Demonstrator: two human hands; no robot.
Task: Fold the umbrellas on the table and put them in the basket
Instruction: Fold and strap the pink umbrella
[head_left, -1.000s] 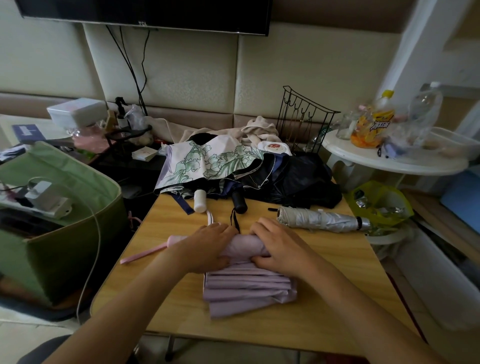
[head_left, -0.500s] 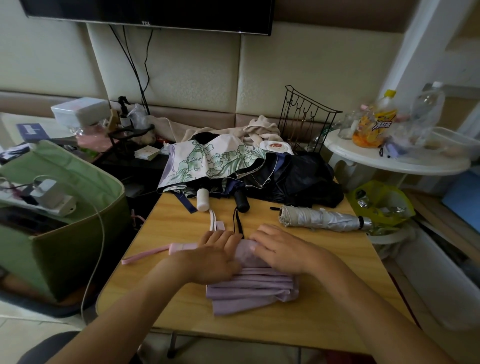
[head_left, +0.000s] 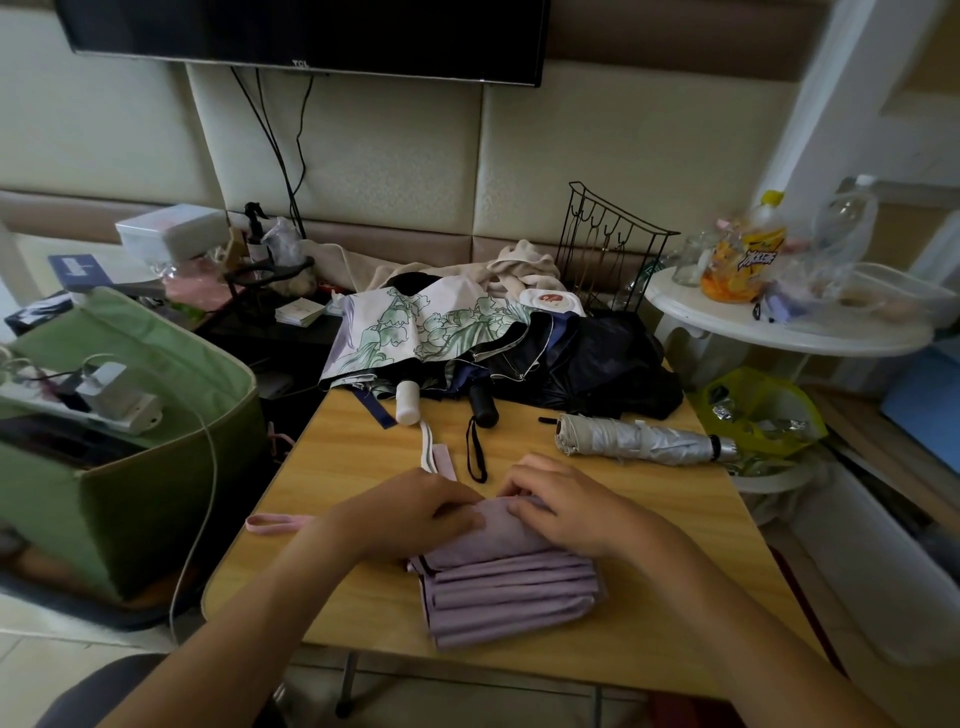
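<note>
A lilac umbrella (head_left: 509, 587) lies in flat pleats near the front of the wooden table (head_left: 670, 561). My left hand (head_left: 410, 512) and my right hand (head_left: 566, 506) both curl over its far edge and grip the rolled cloth. Its pink wrist strap (head_left: 272, 522) sticks out to the left. A silver umbrella (head_left: 639, 440) lies rolled up at the right. A floral umbrella (head_left: 426, 327) and a black umbrella (head_left: 597, 364) lie loose at the table's back. The green fabric basket (head_left: 130, 467) stands to the left of the table.
A charger and cable (head_left: 111, 395) sit on top of things in the basket. A black wire rack (head_left: 608, 244) stands behind the umbrellas. A white round side table (head_left: 779, 332) with bottles is at the right, with a yellow-lined bin (head_left: 758, 410) below it.
Both hands have kept working along the far edge of the lilac umbrella, rolling its cloth. The camera has shifted slightly; the other umbrellas have not moved.
</note>
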